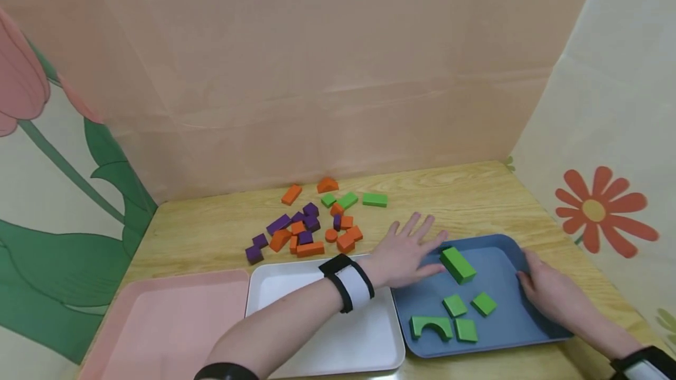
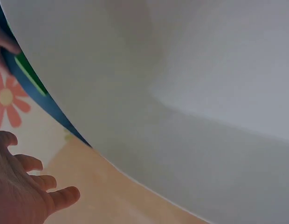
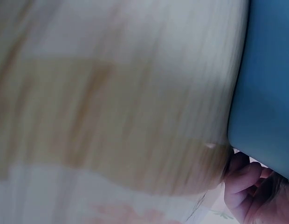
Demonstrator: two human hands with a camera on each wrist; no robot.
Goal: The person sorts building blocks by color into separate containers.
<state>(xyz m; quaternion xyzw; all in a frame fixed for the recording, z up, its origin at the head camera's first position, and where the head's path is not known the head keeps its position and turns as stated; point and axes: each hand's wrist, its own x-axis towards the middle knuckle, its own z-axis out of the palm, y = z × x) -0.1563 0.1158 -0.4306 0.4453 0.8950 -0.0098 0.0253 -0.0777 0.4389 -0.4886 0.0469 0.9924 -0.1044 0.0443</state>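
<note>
My left hand (image 1: pixel 404 257), its fingers spread and straight, is over the left rim of the blue tray (image 1: pixel 507 333), close to the white tray (image 1: pixel 327 345). It holds nothing; whether it touches the rim cannot be told. My right hand (image 1: pixel 554 289) grips the blue tray's right side, thumb over the rim. In the right wrist view, curled fingers (image 3: pixel 244 179) show at the tray's edge. Inside the blue tray lie a green rectangular block (image 1: pixel 458 265), a green arch block (image 1: pixel 431 327) and several green square blocks (image 1: pixel 455 305).
A pink tray (image 1: pixel 179 321) stands at the left, beside the white one. Behind the trays, several orange blocks (image 1: pixel 310 249), purple blocks (image 1: pixel 279 224) and green blocks (image 1: pixel 375 199) lie scattered on the wooden table (image 1: pixel 200 233). Fabric walls (image 1: pixel 338 75) enclose the back and sides.
</note>
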